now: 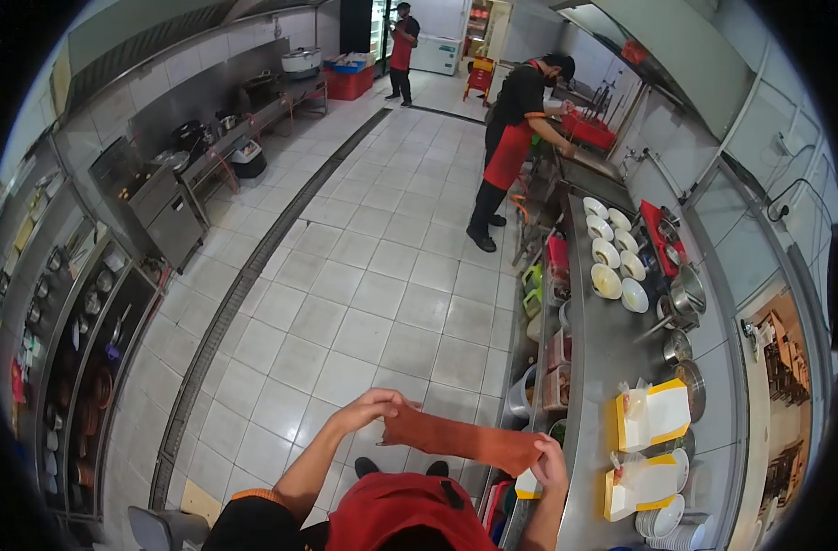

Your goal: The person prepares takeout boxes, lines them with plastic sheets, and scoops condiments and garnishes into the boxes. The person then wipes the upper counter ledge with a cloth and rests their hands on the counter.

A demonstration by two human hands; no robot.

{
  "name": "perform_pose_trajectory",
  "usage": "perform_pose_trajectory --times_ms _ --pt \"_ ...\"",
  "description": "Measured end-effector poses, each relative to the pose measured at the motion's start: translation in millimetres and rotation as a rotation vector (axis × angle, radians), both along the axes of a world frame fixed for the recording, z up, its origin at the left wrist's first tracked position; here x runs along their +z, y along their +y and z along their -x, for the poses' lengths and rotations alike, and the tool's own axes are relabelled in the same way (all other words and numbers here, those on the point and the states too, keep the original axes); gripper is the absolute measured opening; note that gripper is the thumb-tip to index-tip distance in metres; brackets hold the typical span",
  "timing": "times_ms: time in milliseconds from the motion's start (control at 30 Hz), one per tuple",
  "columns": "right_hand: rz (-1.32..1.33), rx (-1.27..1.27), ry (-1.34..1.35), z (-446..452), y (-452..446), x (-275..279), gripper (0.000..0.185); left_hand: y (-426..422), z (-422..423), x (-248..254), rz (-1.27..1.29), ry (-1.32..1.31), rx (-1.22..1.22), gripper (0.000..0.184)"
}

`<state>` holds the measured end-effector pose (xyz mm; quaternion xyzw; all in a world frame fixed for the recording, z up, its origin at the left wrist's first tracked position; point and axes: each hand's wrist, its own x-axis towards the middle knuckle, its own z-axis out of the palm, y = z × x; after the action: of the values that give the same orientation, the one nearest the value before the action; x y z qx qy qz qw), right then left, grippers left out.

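Note:
A reddish-brown cloth (460, 439) is stretched out in front of my body, above the tiled floor. My left hand (377, 409) grips its left end with the fingers closed. At the other end, my right hand (549, 462) is closed on the cloth, close to the edge of the steel counter (580, 404). The cloth hangs slightly slack between the two hands. Below it, my red apron (405, 514) and dark shoes show.
Two yellow-and-white boxes (653, 415) (641, 485), several bowls (605, 281), pots (687, 290) and stacked plates (661, 516) stand on the counter. A person (511, 147) works further along it; another person (402, 50) stands at the back. Shelves (88, 321) line the left.

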<state>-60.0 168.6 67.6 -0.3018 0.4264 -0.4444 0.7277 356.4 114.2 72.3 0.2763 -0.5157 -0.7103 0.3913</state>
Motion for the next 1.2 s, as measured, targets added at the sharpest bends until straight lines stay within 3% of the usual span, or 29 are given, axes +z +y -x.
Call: perform_pose_trajectory --times_ms 67,133,200,267,333,400,467,533,567,600,667,700,733,800,900,933,967,1000,1067,1100,1133,1167,1200 --pt "0.036 -0.269 -0.275 -9.3 9.9 0.8 0.03 -10.6 10.8 6.5 -0.488 0.185 -0.127 0.01" --pt "0.002 -0.323 -0.297 -19.1 20.7 4.1 0.033 -18.1 31.4 16.8 -0.591 0.212 -0.206 0.01" --pt "-0.048 -0.394 -0.297 -29.3 36.4 8.1 0.036 -20.9 58.8 25.7 -0.596 0.121 0.0 0.006" --pt "-0.129 -0.476 -0.404 -45.0 53.7 0.0 0.043 -25.7 83.4 -4.3 -0.322 -0.142 -0.013 0.007" --pt "-0.172 -0.458 -0.503 -70.2 71.1 10.2 0.052 -15.3 122.8 6.8 -0.211 -0.238 -0.034 0.007" --pt "-0.119 -0.51 -0.732 -94.3 88.4 -17.4 0.054 2.0 159.9 16.3 -0.274 -0.273 -0.223 0.007" --pt "-0.021 -0.734 -0.836 -111.2 96.4 -11.2 0.054 34.8 202.9 12.7 -0.249 -0.279 -0.385 0.011" --pt "0.157 -0.88 -0.751 -109.3 111.8 -17.1 0.053 61.5 233.1 4.9 0.644 -0.226 -0.497 0.014" --pt "0.169 -0.929 -0.752 -104.7 124.5 -33.6 0.053 66.3 236.3 7.2 0.688 -0.248 -0.723 0.034" --pt "0.033 -0.998 -0.614 -96.0 141.1 -60.2 0.052 70.0 242.8 8.9 0.688 -0.238 -0.771 0.034" --pt "-0.106 -1.082 -0.488 -90.5 171.6 -64.0 0.052 79.0 246.3 12.5 -0.138 -0.064 -1.071 0.046" --pt "0.024 -1.162 -0.576 -79.9 178.8 -37.8 0.052 70.4 253.8 28.9 -0.388 -0.174 -1.173 0.054" --pt "0.159 -1.225 -0.66 -67.0 185.0 -14.0 0.052 66.2 260.6 27.6 -0.387 -0.184 -1.179 0.054" --pt "0.124 -1.543 -0.369 -40.5 197.6 10.2 0.049 55.6 270.4 22.6 -0.416 -0.155 -1.227 0.055" --pt "-0.09 -1.58 0.278 7.8 212.9 8.8 0.044 36.1 276.5 -5.0 -0.4 -0.316 -1.136 0.051" --pt "-0.173 -1.521 0.464 26.5 213.0 -0.1 0.044 27.9 278.8 -21.5 -0.461 -0.402 -1.081 0.049" --pt "-0.321 -1.422 0.273 45.7 209.2 1.8 0.051 21.2 276.7 -44.0 -0.445 -0.51 -0.976 0.047" --pt "-0.303 -1.386 0.26 60.8 204.4 -14.8 0.051 13.3 269.2 -76.0 -0.308 -0.612 -0.897 0.043" --pt "-0.189 -1.009 1.319 83.3 187.9 -59.4 0.069 -3.7 238.8 -136.2 0.005 -0.83 -0.772 0.036" --pt "-0.471 -0.65 1.606 82.0 175.8 -47.5 0.083 -9.2 214.9 -159.1 0.186 -0.939 -0.725 0.032" --pt "-0.448 -0.638 1.598 81.5 171.9 -57.8 0.083 -12.5 186.5 -172.9 0.236 -1.009 -0.701 0.031" --pt "-0.408 -0.601 1.777 80.1 169.8 -74.3 0.084 -14.0 155.9 -185.3 0.282 -1.077 -0.681 0.029" --pt "-0.36 -0.558 1.959 81.0 168.3 -83.3 0.085 -18.7 126.4 -203.0 -0.082 -1.247 -0.732 0.028"
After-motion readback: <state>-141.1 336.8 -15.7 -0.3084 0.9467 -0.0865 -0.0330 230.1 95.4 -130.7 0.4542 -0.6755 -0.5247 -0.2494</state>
